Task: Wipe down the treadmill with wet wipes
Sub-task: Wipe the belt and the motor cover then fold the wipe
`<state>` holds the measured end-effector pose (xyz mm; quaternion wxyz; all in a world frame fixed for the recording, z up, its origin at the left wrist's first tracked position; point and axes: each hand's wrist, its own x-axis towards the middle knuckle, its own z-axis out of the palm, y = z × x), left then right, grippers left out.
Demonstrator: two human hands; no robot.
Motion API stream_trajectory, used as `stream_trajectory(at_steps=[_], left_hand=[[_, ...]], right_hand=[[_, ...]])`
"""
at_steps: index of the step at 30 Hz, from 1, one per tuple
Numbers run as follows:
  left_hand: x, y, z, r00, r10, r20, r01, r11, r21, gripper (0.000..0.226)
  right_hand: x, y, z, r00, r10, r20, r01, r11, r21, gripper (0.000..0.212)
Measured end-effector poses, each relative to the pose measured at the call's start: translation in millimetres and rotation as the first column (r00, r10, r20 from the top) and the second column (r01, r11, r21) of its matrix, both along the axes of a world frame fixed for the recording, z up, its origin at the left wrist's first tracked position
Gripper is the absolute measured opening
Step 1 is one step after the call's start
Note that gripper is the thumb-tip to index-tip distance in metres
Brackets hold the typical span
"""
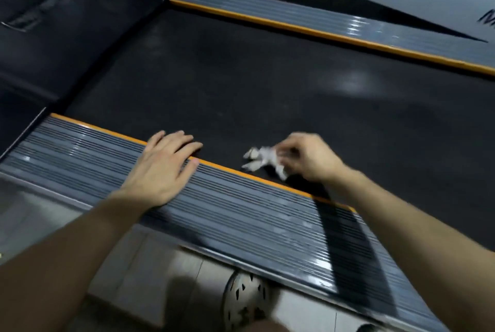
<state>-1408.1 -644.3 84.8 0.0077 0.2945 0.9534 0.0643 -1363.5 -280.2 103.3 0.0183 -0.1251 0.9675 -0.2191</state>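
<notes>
The treadmill's black belt [267,96] runs across the middle of the view, edged by orange strips and ribbed grey side rails. My left hand [163,165] lies flat with straight fingers on the near side rail [241,219], its fingertips reaching over the orange strip onto the belt. My right hand [308,157] pinches a crumpled white wet wipe [261,159] that touches the belt just beyond the near orange strip. The hand and wipe are blurred by motion.
The far side rail [334,23] lies beyond the belt. The dark motor cover [67,31] sits at the upper left. A white perforated shoe [245,302] stands on the tiled floor [139,272] below the near rail.
</notes>
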Motion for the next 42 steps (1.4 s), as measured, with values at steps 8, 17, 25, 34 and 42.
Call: stream_trajectory(at_steps=[8, 17, 25, 34, 42], left_hand=[[-6, -2, -5, 0.996, 0.091, 0.000, -0.091, 0.996, 0.019, 0.058], [-8, -3, -7, 0.995, 0.102, 0.002, -0.103, 0.995, 0.020, 0.058], [-6, -2, -8, 0.995, 0.100, -0.008, -0.100, 0.994, 0.040, 0.059], [-5, -2, -10, 0.993, 0.111, -0.027, -0.108, 0.990, 0.096, 0.056], [-5, -1, -9, 0.992, 0.125, -0.001, -0.124, 0.988, 0.093, 0.058]], right_hand=[[-46, -31, -4, 0.990, -0.101, -0.097, 0.098, 0.995, -0.031, 0.020], [-109, 50, -12, 0.820, -0.536, -0.201, 0.560, 0.824, 0.089, 0.015], [-78, -21, -9, 0.960, 0.221, -0.174, -0.213, 0.975, 0.067, 0.022], [-34, -59, -1, 0.927, 0.370, -0.056, -0.374, 0.924, -0.079, 0.017], [-76, -33, 6, 0.952, -0.292, -0.089, 0.288, 0.956, -0.058, 0.028]])
